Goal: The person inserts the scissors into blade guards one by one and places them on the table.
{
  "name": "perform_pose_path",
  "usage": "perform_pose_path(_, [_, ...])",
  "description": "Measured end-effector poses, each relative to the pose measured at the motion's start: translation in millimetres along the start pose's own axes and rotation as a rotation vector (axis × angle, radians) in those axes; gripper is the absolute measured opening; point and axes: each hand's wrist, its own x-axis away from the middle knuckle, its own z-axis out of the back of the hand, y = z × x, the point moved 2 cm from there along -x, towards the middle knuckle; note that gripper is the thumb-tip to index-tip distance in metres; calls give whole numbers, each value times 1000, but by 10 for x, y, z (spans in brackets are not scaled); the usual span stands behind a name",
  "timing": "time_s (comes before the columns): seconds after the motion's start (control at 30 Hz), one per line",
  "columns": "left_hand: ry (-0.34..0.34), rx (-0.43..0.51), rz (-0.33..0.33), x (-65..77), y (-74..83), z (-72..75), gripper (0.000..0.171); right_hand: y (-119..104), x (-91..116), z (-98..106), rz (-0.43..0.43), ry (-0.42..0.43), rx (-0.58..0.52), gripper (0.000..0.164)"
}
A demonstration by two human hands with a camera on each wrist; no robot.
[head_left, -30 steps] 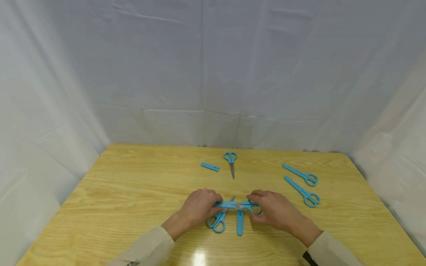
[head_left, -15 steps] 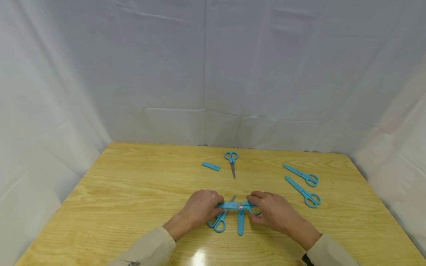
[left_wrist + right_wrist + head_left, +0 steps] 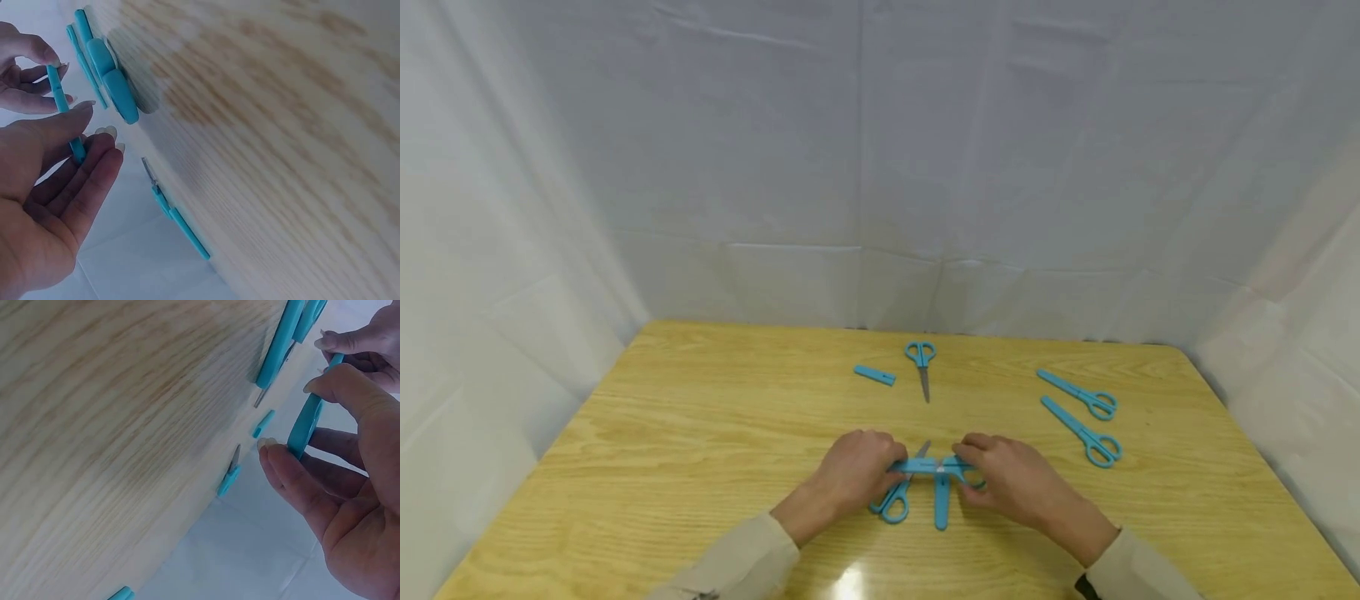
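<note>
Over the near middle of the table, my left hand (image 3: 859, 468) pinches a light blue scissors cover (image 3: 919, 466) between thumb and fingers. My right hand (image 3: 1011, 479) grips a pair of blue-handled scissors (image 3: 305, 428) by the finger loops. The blades point left into the cover's mouth, and only a sliver of metal shows between cover and handles. Beneath lie a second pair of scissors (image 3: 893, 505), bare blades slanting away, and a loose blue cover (image 3: 942, 504), its upper end overlapped by the held scissors in the head view.
Farther back lie uncovered scissors (image 3: 921, 358) with a loose cover (image 3: 875, 375) to their left. Two covered pairs of scissors, the farther (image 3: 1078, 394) and the nearer (image 3: 1084, 433), rest at the right of the wooden table (image 3: 715, 392). White sheeting (image 3: 790, 283) encloses the back and sides.
The hands have come closer together. The held blades have slid deeper into the cover, so the metal gap between cover and handles has narrowed. Things on the table have stayed put.
</note>
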Motion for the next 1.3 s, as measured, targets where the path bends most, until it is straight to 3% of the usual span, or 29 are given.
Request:
perform_pose_path(0.47, [3, -28, 11, 7, 16, -2, 11, -33, -36, -21, -11, -19, -35, 39])
perform_pose_path(1.1, [89, -4, -6, -3, -42, 2, 16, 32, -125, 21, -45, -52, -121, 42])
perform_pose_path(1.3, [130, -47, -8, -27, -48, -7, 24, 137, -167, 44, -69, -72, -155, 45])
